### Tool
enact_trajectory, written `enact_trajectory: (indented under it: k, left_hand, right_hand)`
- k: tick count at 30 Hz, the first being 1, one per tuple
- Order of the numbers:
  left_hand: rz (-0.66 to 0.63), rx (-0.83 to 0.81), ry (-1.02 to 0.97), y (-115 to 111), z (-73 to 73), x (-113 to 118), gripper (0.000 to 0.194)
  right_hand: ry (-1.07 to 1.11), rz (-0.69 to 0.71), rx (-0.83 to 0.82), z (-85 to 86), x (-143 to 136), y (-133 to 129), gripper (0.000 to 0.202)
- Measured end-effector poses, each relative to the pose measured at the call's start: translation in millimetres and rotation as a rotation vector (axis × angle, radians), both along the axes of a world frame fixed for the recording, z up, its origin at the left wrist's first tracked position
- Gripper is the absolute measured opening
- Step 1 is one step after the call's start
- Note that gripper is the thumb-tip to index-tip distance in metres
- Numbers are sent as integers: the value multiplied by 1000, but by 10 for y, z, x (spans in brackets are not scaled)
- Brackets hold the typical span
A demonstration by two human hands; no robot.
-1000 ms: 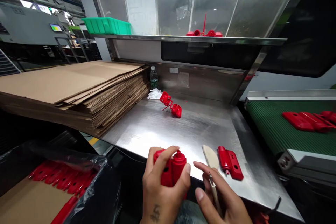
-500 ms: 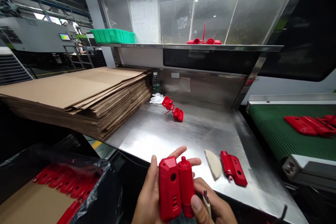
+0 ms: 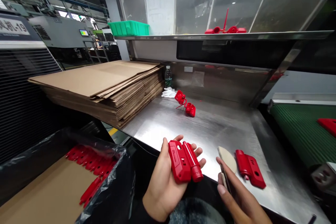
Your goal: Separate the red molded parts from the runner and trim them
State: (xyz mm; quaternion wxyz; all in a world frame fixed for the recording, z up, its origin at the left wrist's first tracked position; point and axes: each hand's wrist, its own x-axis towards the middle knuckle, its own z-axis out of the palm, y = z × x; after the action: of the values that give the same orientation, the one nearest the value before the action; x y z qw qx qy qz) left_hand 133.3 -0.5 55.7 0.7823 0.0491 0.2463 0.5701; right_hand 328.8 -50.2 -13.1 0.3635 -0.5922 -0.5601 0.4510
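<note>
Red moulded plastic housing (image 3: 184, 161) lies flat in the cupped left hand (image 3: 168, 178), fingers spread beneath and thumb along its side, held just off the near edge of the steel surface (image 3: 210, 129), face up as if for viewing. The right hand (image 3: 238, 199) pinches a slim blade tool (image 3: 225, 178), its pale flat end (image 3: 227, 154) resting on the surface beside a second red part (image 3: 250, 168). Open steel stretches behind; a cardboard stack (image 3: 105, 84) crowds the left edge, and a lined box of red parts (image 3: 91, 168) sits below.
</note>
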Motion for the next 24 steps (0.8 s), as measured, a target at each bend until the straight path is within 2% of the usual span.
enact_trajectory:
  k: [4, 8, 10, 13, 16, 19, 24]
  left_hand:
    - [-39, -47, -96, 57, -66, -12, 32]
    - [-63, -85, -115, 100, -102, -13, 26]
    - [-48, -118, -121, 116, -132, -16, 27]
    - [-22, -81, -75, 108, -191, -17, 28]
    - [-36, 57, 34, 76, -226, 12, 36]
    - [-52, 185, 136, 50, -228, 66, 48]
    - [-133, 318, 214, 11, -284, 93, 62]
  right_hand:
    - [-539, 56, 208, -78, -7, 468, 57]
    - [-737, 35, 259, -53, -229, 1051, 54]
    - [-833, 24, 272, -15, -245, 1163, 52]
    - [-1036, -122, 229, 5, -76, 1030, 48]
    - [-1209, -250, 150, -48, 180, 777, 41]
    - [-1269, -243, 150, -121, 286, 642, 30]
    - [-1215, -258, 206, -197, 165, 624, 24]
